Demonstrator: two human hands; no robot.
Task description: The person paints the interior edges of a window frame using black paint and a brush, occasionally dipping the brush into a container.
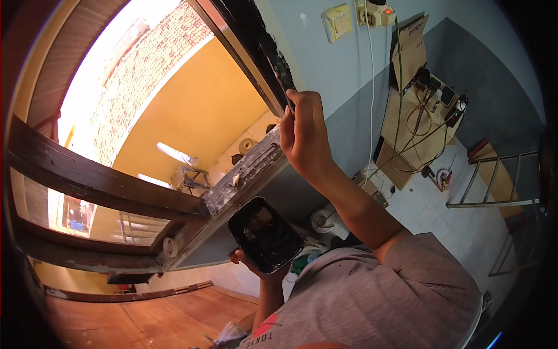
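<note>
My right hand (305,125) is raised at the window frame's upright, its fingers closed round a thin dark paintbrush (283,75). The brush lies along the black-painted edge of the frame (256,32), so its bristles are hard to tell from the wet paint. Lower down, my left hand (272,276) grips a black rectangular paint tub (267,238) from beneath, thumb at its left side. Glossy black paint shows inside the tub, which tilts toward me. Beside the tub runs the worn, paint-marked window sill (247,168).
A roll of tape (170,247) sits by the brown open window sash (99,180). On the blue-grey wall are a light switch (337,23) and a socket with a white cable (372,75). Cardboard with tangled cords (421,110) and a metal ladder (494,203) stand at right.
</note>
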